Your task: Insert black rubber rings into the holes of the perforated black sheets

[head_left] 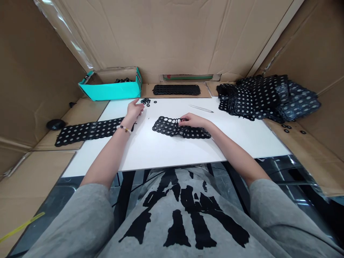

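Work in hand centres on a black perforated strip (pixel 166 126) lying flat on the white tabletop (pixel 161 154), and it looks like picking at the round openings along the strip's far edge. The right hand (pixel 194 121) sits on that edge with its fingers curled down. Its grip seems closed on the strip, though the fingers hide the contact, so I cannot tell a true pinch from a press. The left hand (pixel 135 109), with a beaded bracelet (pixel 123 129) at its wrist, is open and holds nothing, its fingertips just short of a small cluster of loose black rings (pixel 145 101). The moment seems to call for a firm pinch at that edge, with the left hand free to steady the strip.

Nearby, a slim pale tool (pixel 201 108) lies on the tabletop, to the far right of the hands. A second perforated strip (pixel 88 131) lies to the left, partly over the tabletop's edge and running onto cardboard. Farther back are a teal box (pixel 110 90) with black rings (pixel 123 80) inside and a black perforated tray (pixel 176 89). A heap of perforated strips (pixel 268 98) rises at the right, with a few stray rings (pixel 287 127) on the cardboard beside it.
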`<state>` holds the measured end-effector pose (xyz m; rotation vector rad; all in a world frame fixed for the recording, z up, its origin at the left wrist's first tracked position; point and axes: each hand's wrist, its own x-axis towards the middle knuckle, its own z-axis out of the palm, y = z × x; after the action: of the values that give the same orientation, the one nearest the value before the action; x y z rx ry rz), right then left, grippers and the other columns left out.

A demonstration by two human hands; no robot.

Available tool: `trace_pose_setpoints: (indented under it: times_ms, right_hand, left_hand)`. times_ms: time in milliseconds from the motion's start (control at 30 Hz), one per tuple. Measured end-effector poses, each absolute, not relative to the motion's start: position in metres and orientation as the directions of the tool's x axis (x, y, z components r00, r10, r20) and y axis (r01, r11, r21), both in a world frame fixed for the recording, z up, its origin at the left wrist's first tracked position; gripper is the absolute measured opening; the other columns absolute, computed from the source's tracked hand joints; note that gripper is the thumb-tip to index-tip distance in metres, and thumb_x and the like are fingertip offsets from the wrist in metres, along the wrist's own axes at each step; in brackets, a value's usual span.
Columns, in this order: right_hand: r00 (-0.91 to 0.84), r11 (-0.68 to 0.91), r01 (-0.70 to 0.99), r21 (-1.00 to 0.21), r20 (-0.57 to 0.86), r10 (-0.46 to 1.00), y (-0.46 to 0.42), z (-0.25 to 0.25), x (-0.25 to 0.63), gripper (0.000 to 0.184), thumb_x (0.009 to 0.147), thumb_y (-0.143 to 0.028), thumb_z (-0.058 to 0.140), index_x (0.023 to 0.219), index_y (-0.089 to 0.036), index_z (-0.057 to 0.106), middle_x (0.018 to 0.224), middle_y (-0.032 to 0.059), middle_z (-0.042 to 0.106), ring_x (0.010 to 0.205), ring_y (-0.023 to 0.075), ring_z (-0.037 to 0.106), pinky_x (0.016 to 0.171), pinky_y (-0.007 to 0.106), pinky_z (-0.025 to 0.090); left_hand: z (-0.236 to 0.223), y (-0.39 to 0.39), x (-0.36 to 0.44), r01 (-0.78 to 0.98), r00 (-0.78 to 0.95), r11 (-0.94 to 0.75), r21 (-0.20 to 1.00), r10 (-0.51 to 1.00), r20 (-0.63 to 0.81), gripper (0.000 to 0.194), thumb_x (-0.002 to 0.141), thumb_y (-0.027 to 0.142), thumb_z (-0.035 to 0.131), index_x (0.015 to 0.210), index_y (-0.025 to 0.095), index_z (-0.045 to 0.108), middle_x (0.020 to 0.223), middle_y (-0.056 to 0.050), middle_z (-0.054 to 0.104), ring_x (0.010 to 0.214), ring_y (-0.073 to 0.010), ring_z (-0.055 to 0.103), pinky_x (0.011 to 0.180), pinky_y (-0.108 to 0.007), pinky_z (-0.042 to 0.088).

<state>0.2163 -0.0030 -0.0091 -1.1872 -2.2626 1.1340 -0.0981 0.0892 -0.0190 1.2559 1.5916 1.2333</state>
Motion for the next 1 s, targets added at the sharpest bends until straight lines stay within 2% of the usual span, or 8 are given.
trace_pose_setpoints:
  times_ms: [100, 167, 267, 333, 433, 600, 800, 1000]
  right_hand:
    - [-0.589, 0.325, 0.523, -0.788, -0.059, 0.806, -0.003, -0.009, 0.217, 0.047, 0.079, -0.064, 0.061, 0.072, -0.018, 0.058, 0.068, -0.0034, 0.045, 0.07, 0.0134, 0.039, 0.071, 0.031, 0.032]
    - [-0.591, 0.326, 0.513, -0.794, -0.051, 0.805, -0.003, -0.009, 0.217, 0.046, 0.079, -0.062, 0.062, 0.072, -0.017, 0.058, 0.068, -0.0033, 0.046, 0.07, 0.0136, 0.039, 0.071, 0.031, 0.032]
    - [-0.592, 0.323, 0.487, -0.812, -0.035, 0.805, -0.002, -0.009, 0.218, 0.045, 0.078, -0.062, 0.062, 0.073, -0.017, 0.06, 0.068, -0.0031, 0.047, 0.071, 0.0139, 0.04, 0.072, 0.03, 0.033]
    - [-0.588, 0.314, 0.472, -0.824, -0.029, 0.809, -0.002, -0.008, 0.218, 0.045, 0.078, -0.062, 0.063, 0.073, -0.017, 0.061, 0.067, -0.0029, 0.049, 0.071, 0.0139, 0.04, 0.072, 0.03, 0.034]
    - [-0.577, 0.297, 0.467, -0.833, -0.033, 0.816, -0.003, -0.007, 0.218, 0.046, 0.076, -0.061, 0.064, 0.076, -0.015, 0.065, 0.068, -0.0023, 0.052, 0.071, 0.0142, 0.042, 0.073, 0.03, 0.035]
    - [-0.572, 0.302, 0.475, -0.827, -0.029, 0.82, -0.004, -0.006, 0.217, 0.046, 0.077, -0.06, 0.064, 0.081, -0.014, 0.068, 0.069, -0.0021, 0.053, 0.071, 0.0144, 0.043, 0.074, 0.03, 0.036]
    - [-0.577, 0.323, 0.472, -0.82, -0.011, 0.817, -0.004, -0.007, 0.214, 0.045, 0.079, -0.061, 0.061, 0.078, -0.016, 0.065, 0.067, -0.0039, 0.046, 0.07, 0.0133, 0.039, 0.072, 0.03, 0.033]
    - [-0.58, 0.325, 0.482, -0.814, -0.019, 0.815, -0.004, -0.008, 0.215, 0.045, 0.079, -0.061, 0.061, 0.078, -0.016, 0.065, 0.067, -0.0032, 0.048, 0.07, 0.0138, 0.04, 0.073, 0.03, 0.034]
  left_hand:
    - [-0.013, 0.081, -0.093, 0.342, -0.09, 0.0, 0.94, 0.995, 0.032, 0.072, 0.074, 0.022, 0.071, 0.144, 0.007, 0.061, 0.109, -0.013, 0.077, 0.059, -0.0088, 0.051, 0.055, -0.022, 0.039]
    - [-0.008, 0.073, -0.086, 0.424, 0.15, -0.088, 0.901, 0.988, 0.025, 0.059, 0.075, 0.031, 0.075, 0.13, 0.011, 0.071, 0.11, -0.013, 0.078, 0.068, -0.0126, 0.058, 0.064, -0.024, 0.045]
    - [-0.001, 0.062, -0.072, 0.512, 0.481, -0.265, 0.817, 0.876, -0.017, 0.052, 0.071, 0.04, 0.081, 0.118, 0.017, 0.078, 0.112, -0.01, 0.078, 0.085, -0.0184, 0.064, 0.081, -0.027, 0.048]
    - [0.0, 0.057, -0.064, 0.549, 0.569, -0.355, 0.757, 0.822, -0.027, 0.053, 0.066, 0.04, 0.084, 0.114, 0.019, 0.079, 0.109, -0.008, 0.078, 0.089, -0.0201, 0.063, 0.084, -0.028, 0.047]
    - [-0.002, 0.055, -0.057, 0.589, 0.599, -0.391, 0.708, 0.799, -0.057, 0.042, 0.061, 0.038, 0.086, 0.098, 0.019, 0.081, 0.091, -0.006, 0.076, 0.08, -0.0199, 0.062, 0.077, -0.029, 0.046]
    - [0.0, 0.057, -0.062, 0.575, 0.592, -0.35, 0.74, 0.802, -0.08, 0.026, 0.057, 0.037, 0.085, 0.071, 0.02, 0.071, 0.07, -0.001, 0.067, 0.067, -0.0164, 0.056, 0.066, -0.028, 0.043]
    - [0.013, 0.057, -0.073, 0.543, 0.632, -0.317, 0.777, 0.764, -0.13, 0.03, 0.055, 0.041, 0.083, 0.067, 0.021, 0.065, 0.066, 0.0, 0.063, 0.062, -0.0142, 0.052, 0.06, -0.025, 0.039]
    - [0.014, 0.062, -0.085, 0.589, 0.545, -0.168, 0.79, 0.805, -0.234, 0.031, 0.051, 0.034, 0.085, 0.078, 0.022, 0.075, 0.072, -0.004, 0.07, 0.062, -0.018, 0.058, 0.058, -0.028, 0.045]
